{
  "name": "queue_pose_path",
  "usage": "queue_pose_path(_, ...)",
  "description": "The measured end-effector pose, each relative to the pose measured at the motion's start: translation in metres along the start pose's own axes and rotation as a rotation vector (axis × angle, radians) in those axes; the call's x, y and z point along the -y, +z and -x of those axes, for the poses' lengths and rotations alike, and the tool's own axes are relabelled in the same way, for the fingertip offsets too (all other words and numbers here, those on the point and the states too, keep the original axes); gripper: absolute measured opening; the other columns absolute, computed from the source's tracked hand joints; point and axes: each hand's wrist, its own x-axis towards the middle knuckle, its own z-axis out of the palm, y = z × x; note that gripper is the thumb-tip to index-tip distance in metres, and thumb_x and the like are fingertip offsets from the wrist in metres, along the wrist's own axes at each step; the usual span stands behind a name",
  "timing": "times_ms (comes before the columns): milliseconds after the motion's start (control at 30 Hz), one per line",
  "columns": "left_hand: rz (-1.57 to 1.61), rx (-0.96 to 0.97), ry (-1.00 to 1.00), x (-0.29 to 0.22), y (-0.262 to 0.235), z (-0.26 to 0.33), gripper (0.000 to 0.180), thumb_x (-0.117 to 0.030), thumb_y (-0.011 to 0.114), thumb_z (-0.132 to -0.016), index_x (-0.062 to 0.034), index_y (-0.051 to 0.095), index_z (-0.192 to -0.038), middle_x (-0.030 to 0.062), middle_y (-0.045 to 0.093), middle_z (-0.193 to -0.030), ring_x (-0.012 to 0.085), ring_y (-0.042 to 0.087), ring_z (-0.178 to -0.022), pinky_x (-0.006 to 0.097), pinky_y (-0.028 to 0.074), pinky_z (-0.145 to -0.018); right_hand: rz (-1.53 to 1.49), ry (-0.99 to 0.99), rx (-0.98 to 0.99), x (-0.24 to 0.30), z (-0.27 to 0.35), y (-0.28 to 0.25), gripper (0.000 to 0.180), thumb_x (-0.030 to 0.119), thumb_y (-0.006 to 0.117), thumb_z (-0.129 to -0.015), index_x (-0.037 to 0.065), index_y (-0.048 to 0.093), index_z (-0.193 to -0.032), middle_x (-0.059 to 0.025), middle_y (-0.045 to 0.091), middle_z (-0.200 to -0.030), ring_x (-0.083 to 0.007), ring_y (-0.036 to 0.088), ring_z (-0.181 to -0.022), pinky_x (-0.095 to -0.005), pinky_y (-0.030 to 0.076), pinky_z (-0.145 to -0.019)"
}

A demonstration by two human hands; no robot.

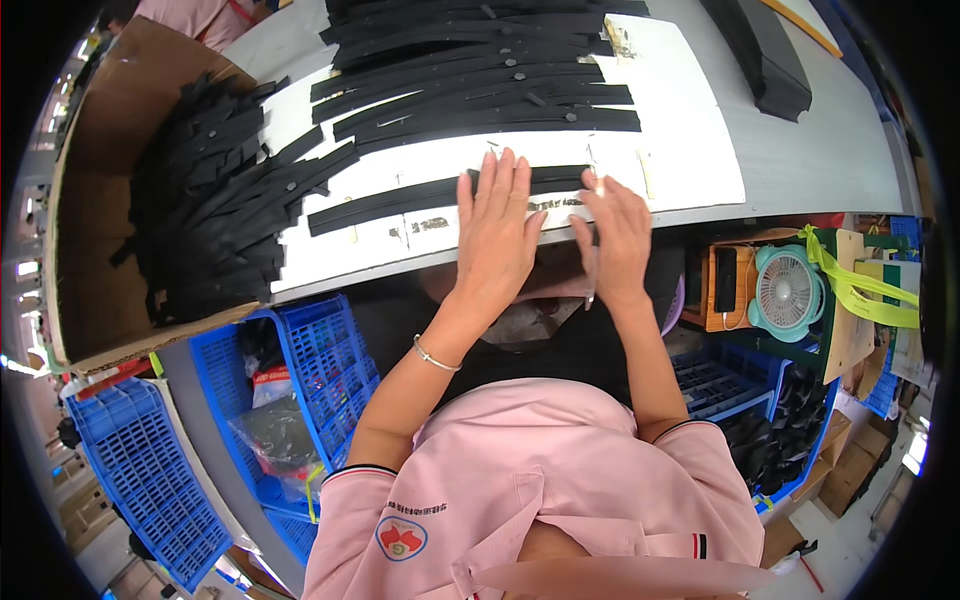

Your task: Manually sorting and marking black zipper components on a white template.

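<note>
A long black fabric strip (390, 204) lies along the near edge of a white board (690, 120) on the table. My left hand (497, 230) rests flat across the middle of this strip, its fingers stretched out and close together. At the strip's right end, my right hand (620, 235) is closed with bent fingers around a thin pen-like stick (590, 285). The stick's lower end sticks out below the palm; its exact kind is hard to make out. Small dark marks and tape pieces show on the board near both hands.
Rows of black strips (480, 90) cover the board beyond my hands. At left stands a cardboard box (95, 180) with a heap of black strips (210, 190) spilling onto the board. Blue crates (150, 470) sit below the table; a small fan (787, 290) is at right.
</note>
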Motion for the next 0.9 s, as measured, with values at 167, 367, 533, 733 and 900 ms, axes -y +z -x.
queue_pose_path(167,-0.127,0.034,-0.102,0.020,-0.025,0.028,0.069,-0.031,0.065,-0.100,0.0046,0.041,-0.154,0.0212,0.040,-0.161,0.0350,0.030,-0.154,0.059,0.012,-0.125,0.101,0.083,-0.065,-0.045,0.009,-0.017,0.036,0.009,0.079,-0.084,0.008,0.068,-0.119,-0.0032,0.070,-0.131,-0.0283,0.059,-0.124,-0.0466,0.041,-0.110)
queue_pose_path(367,-0.207,-0.002,-0.218,0.050,-0.050,0.056,0.074,-0.039,0.068,-0.097,0.0026,0.042,-0.153,0.0196,0.041,-0.161,0.0347,0.030,-0.154,0.064,0.006,-0.123,0.150,0.015,-0.043,-0.055,0.014,-0.020,0.034,0.005,0.078,-0.085,0.006,0.068,-0.118,-0.0040,0.072,-0.128,-0.0276,0.060,-0.120,-0.0437,0.042,-0.108)
queue_pose_path(533,-0.237,-0.054,-0.309,0.073,-0.071,0.073,0.079,-0.045,0.073,-0.093,-0.0013,0.045,-0.153,0.0161,0.043,-0.160,0.0353,0.030,-0.154,0.066,0.005,-0.122,0.122,0.037,-0.068,-0.053,0.013,-0.018,0.028,0.003,0.075,-0.089,0.005,0.069,-0.116,-0.0047,0.073,-0.127,-0.0283,0.060,-0.116,-0.0408,0.043,-0.106)
queue_pose_path(733,-0.222,-0.108,-0.262,0.081,-0.067,0.080,0.081,-0.047,0.075,-0.090,-0.0035,0.046,-0.153,0.0138,0.046,-0.159,0.0341,0.034,-0.152,0.062,0.010,-0.123,0.154,0.088,-0.046,-0.046,0.006,-0.020,0.026,0.003,0.072,-0.093,0.005,0.070,-0.118,-0.0054,0.073,-0.124,-0.0278,0.060,-0.115,-0.0396,0.045,-0.104)
queue_pose_path(900,-0.204,-0.128,-0.271,0.080,-0.068,0.081,0.079,-0.043,0.075,-0.091,-0.0051,0.046,-0.154,0.0122,0.044,-0.161,0.0309,0.034,-0.153,0.058,0.011,-0.123,-0.246,0.278,-0.010,0.013,-0.033,-0.018,0.023,0.007,0.063,-0.101,0.006,0.070,-0.123,-0.0083,0.075,-0.114,-0.0234,0.062,-0.114,-0.0364,0.045,-0.104)
